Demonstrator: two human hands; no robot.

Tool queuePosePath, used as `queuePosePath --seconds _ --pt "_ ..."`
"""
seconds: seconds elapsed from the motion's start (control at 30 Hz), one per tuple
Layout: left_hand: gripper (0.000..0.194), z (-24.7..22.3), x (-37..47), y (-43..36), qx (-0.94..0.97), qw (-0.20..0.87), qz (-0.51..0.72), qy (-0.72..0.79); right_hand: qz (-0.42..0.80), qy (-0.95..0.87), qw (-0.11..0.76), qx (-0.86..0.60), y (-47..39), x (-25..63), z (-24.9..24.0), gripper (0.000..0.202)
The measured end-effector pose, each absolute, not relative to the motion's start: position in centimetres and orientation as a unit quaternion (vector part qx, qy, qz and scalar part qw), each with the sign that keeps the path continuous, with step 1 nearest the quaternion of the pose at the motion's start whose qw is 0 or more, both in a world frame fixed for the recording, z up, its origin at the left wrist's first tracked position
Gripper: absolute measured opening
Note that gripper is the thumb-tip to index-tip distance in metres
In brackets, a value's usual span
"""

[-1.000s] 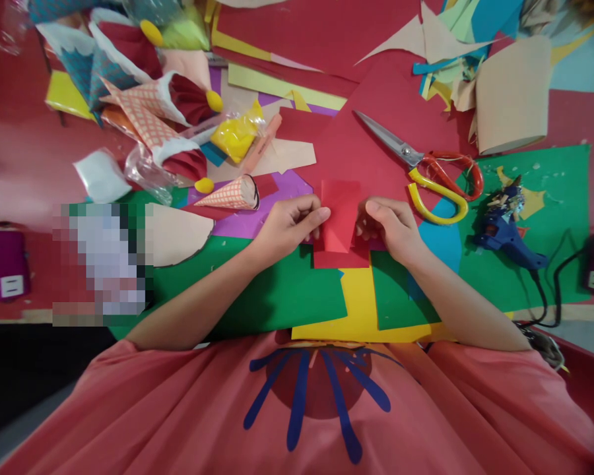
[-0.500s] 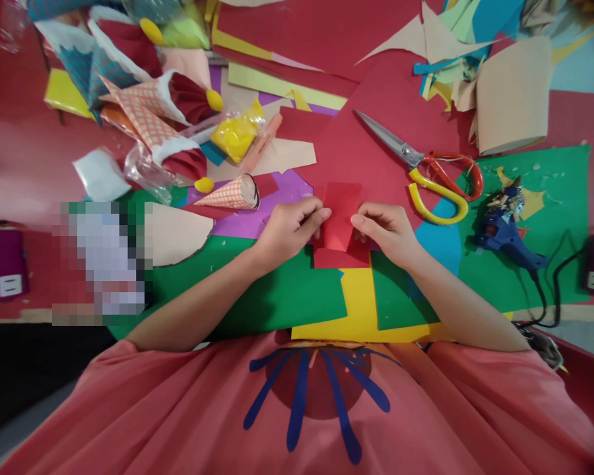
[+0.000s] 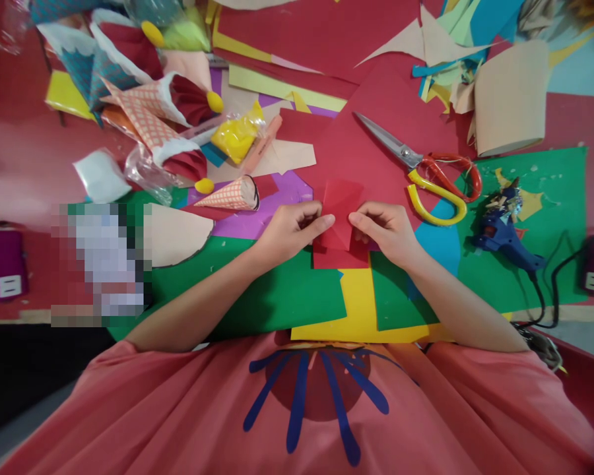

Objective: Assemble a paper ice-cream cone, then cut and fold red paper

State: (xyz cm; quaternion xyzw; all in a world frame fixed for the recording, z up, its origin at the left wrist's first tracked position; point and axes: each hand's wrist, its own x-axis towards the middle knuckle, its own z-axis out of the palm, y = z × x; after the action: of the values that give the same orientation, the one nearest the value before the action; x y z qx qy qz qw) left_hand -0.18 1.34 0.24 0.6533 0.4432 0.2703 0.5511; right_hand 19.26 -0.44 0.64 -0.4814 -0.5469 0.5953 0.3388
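A small piece of red paper [image 3: 337, 227] is held between my two hands, above another red sheet. My left hand [image 3: 297, 227] pinches its left edge between thumb and fingers. On the opposite edge, my right hand [image 3: 383, 227] grips it the same way. The paper looks folded, with a slanting crease across its lower part. Left of my left hand lies a small orange-checked paper cone [image 3: 230, 194]. Scissors [image 3: 420, 161] with one red and one yellow handle rest open beyond my right hand.
A blue glue gun [image 3: 507, 231] with a black cord lies on green paper [image 3: 557, 198] at the right. Several decorated cones [image 3: 143, 122] crowd the upper left. A beige paper roll [image 3: 512, 99] and paper scraps are at the upper right. A beige cut piece [image 3: 178, 234] lies at the left.
The red paper has tilted and its lower part now shows a slanting fold. My left thumb has moved slightly inward and down; both hands keep hold of the paper.
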Motion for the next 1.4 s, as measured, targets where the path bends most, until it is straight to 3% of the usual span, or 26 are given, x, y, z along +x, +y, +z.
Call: queuePosePath --seconds 0.23,0.8,1.1,1.4 --pt "0.045 0.21 -0.04 1.35 0.624 0.581 0.274 0.446 0.614 -0.531 0.339 -0.475 -0.34 19.24 0.55 0.040" --pt "0.057 -0.51 -0.18 1.30 0.646 0.521 0.296 0.473 0.624 -0.566 0.318 -0.435 -0.33 19.41 0.66 0.033" --pt "0.043 0.26 -0.26 1.04 0.672 0.564 0.220 0.427 0.628 -0.475 0.409 -0.460 -0.11 19.14 0.38 0.034" --pt "0.040 0.21 -0.05 1.08 0.686 0.548 0.217 0.427 0.634 -0.443 0.411 -0.483 -0.01 19.06 0.40 0.037"
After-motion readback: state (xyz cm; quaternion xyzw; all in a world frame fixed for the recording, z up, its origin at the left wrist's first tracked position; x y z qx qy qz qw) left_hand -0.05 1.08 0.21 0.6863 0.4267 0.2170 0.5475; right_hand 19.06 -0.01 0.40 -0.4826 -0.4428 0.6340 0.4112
